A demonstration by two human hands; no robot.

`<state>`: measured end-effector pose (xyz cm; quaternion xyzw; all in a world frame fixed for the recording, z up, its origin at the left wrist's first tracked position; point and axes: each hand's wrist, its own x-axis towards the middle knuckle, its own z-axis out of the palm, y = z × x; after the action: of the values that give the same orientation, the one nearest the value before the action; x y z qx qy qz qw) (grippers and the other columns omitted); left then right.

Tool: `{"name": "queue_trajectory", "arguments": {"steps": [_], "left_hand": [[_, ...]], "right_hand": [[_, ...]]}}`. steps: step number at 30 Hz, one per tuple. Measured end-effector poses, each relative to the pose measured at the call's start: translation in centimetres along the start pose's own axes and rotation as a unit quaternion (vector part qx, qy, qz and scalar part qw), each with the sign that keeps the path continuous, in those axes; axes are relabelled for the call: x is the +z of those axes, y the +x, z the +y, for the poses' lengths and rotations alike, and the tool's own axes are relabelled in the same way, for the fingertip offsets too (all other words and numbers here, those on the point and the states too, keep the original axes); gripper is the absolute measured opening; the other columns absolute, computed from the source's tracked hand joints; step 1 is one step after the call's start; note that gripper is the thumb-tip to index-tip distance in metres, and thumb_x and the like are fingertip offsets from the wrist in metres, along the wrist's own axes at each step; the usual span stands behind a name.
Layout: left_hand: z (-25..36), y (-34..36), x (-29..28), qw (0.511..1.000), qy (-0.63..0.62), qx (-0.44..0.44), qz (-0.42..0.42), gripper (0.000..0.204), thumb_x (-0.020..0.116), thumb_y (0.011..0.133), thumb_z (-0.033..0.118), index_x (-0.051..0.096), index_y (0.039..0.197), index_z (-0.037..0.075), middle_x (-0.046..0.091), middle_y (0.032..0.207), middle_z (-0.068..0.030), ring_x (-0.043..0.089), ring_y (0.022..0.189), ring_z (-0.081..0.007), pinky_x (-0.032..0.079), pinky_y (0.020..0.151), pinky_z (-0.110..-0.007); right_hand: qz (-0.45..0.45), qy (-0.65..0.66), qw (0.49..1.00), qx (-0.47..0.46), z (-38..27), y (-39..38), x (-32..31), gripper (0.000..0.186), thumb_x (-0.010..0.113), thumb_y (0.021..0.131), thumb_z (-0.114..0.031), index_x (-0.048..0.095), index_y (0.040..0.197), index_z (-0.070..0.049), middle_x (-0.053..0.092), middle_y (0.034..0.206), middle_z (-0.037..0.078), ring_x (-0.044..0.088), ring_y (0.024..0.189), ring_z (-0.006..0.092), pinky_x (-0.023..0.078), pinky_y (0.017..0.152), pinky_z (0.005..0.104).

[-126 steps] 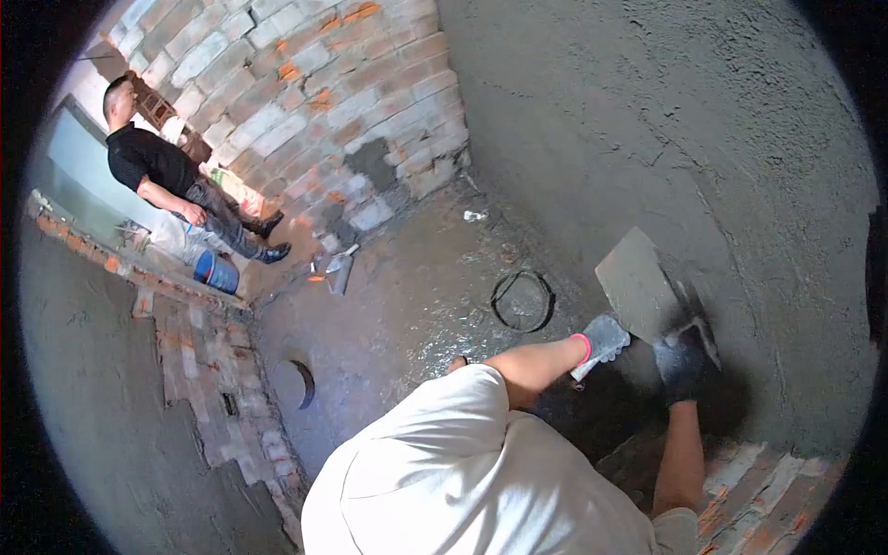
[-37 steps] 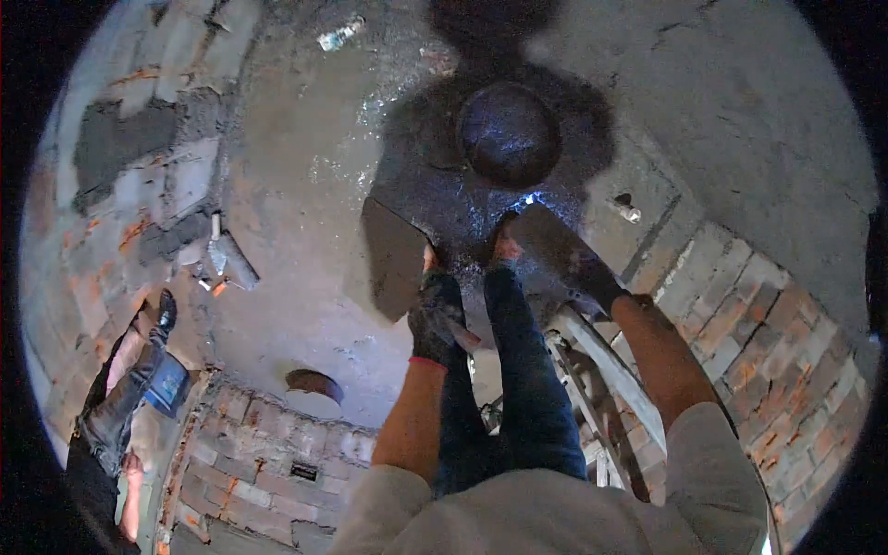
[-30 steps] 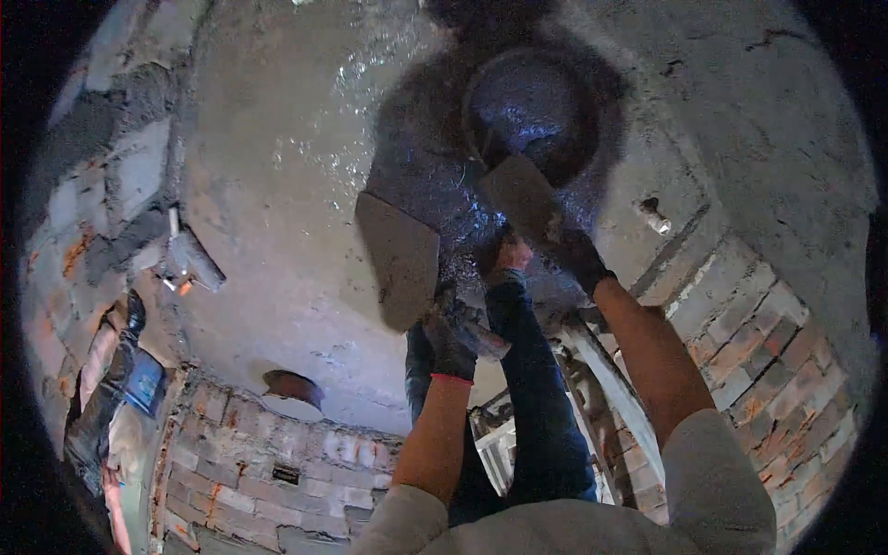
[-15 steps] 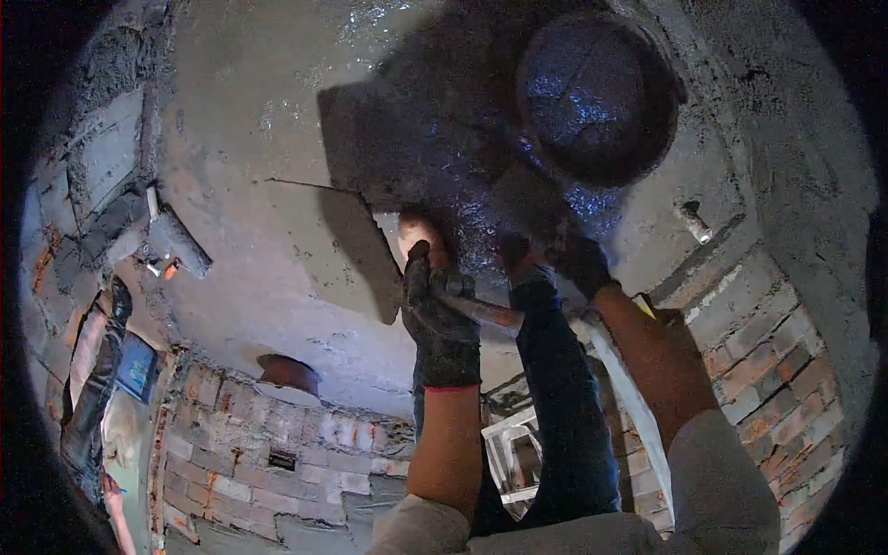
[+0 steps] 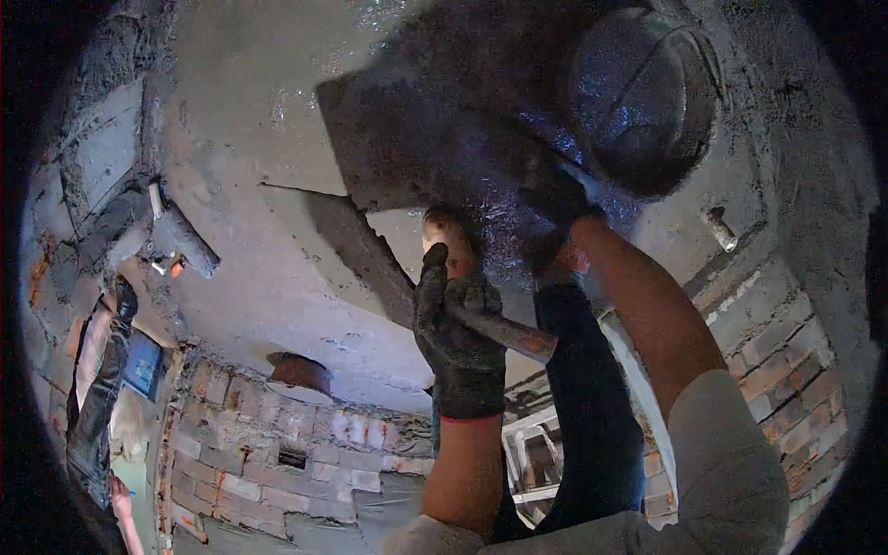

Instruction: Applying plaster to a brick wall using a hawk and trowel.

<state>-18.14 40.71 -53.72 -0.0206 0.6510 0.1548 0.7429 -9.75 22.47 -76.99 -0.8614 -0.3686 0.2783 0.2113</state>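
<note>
My left hand (image 5: 462, 333), in a dark, dirty glove, is closed around a grey stick-like handle (image 5: 523, 340) that points right; the rest of that tool cannot be made out. Farther forward, my gloved right hand (image 5: 555, 199) reaches over wet, glistening grey mortar (image 5: 504, 222). Its fingers are wrapped round something dark, seemingly a flat trowel, lost in shadow. Beyond that hand stands a round dark bucket (image 5: 638, 102) with a wet, shiny inside. My feet and the jeans on my legs (image 5: 592, 407) show between my arms.
Smooth mortar (image 5: 250, 250) spreads to the left. A short pipe stub (image 5: 720, 229) rises at the right, and a grey pipe (image 5: 185, 236) at the left. A round brown opening (image 5: 301, 372) sits by the brick wall (image 5: 259, 453). A white frame (image 5: 535, 458) stands behind my legs.
The view has shifted, so most things sit farther right or lower. My right hand has moved forward and left over the wet mortar. My left hand keeps hold of the handle.
</note>
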Motion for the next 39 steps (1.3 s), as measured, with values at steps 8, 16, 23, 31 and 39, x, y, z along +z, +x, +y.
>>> {"name": "queue_trajectory", "arguments": {"steps": [8, 16, 23, 31, 39], "left_hand": [[3.1, -1.7, 2.2, 0.997, 0.012, 0.072, -0.032, 0.036, 0.040, 0.089, 0.025, 0.043, 0.123, 0.013, 0.044, 0.052, 0.0031, 0.046, 0.047, -0.0123, 0.044, 0.051, -0.031], [2.0, -2.1, 3.9, 0.994, 0.032, 0.109, 0.012, 0.029, 0.042, 0.088, 0.023, 0.049, 0.108, 0.003, 0.043, 0.051, 0.0029, 0.048, 0.045, -0.0122, 0.045, 0.050, -0.031], [-0.1, -0.4, 1.5, 0.938, 0.284, 0.199, -0.011, 0.032, 0.042, 0.088, 0.021, 0.049, 0.114, 0.005, 0.058, 0.085, -0.0093, 0.057, 0.069, -0.0171, 0.047, 0.063, -0.031], [-0.2, -0.4, 2.2, 0.967, 0.219, 0.105, -0.075, 0.035, 0.040, 0.088, 0.015, 0.045, 0.121, 0.004, 0.055, 0.100, -0.0104, 0.055, 0.079, -0.0186, 0.046, 0.066, -0.030], [-1.0, 0.1, 1.7, 0.969, 0.218, 0.113, -0.024, 0.035, 0.037, 0.089, 0.020, 0.046, 0.121, 0.009, 0.058, 0.090, -0.0073, 0.057, 0.066, -0.0162, 0.049, 0.061, -0.031]], "right_hand": [[-0.230, 0.274, 0.926, 0.123, -12.7, 7.0, -6.5, 0.054, 0.055, 0.082, -0.030, 0.040, 0.125, -0.002, 0.044, 0.125, 0.014, 0.037, 0.119, 0.0230, 0.028, 0.101, 0.0333], [-0.067, 0.476, 0.854, 0.197, -10.4, -5.1, -19.6, 0.030, 0.057, 0.080, -0.026, 0.056, 0.096, 0.000, 0.059, 0.093, 0.012, 0.058, 0.080, 0.0226, 0.048, 0.069, 0.0329], [-0.050, 0.639, 0.599, 0.479, -5.5, -7.6, -26.8, 0.018, 0.054, 0.079, -0.018, 0.058, 0.087, -0.003, 0.057, 0.066, 0.005, 0.052, 0.051, 0.0148, 0.041, 0.047, 0.0256], [-0.164, 0.163, 0.861, 0.452, -3.8, -12.2, -19.4, 0.022, 0.063, 0.074, -0.022, 0.063, 0.075, 0.000, 0.060, 0.061, 0.007, 0.056, 0.053, 0.0133, 0.045, 0.050, 0.0288], [-0.109, 0.213, 0.907, 0.346, -4.5, -12.4, -13.4, 0.022, 0.061, 0.076, -0.022, 0.064, 0.074, 0.000, 0.061, 0.061, 0.008, 0.057, 0.053, 0.0158, 0.045, 0.051, 0.0303]]}}
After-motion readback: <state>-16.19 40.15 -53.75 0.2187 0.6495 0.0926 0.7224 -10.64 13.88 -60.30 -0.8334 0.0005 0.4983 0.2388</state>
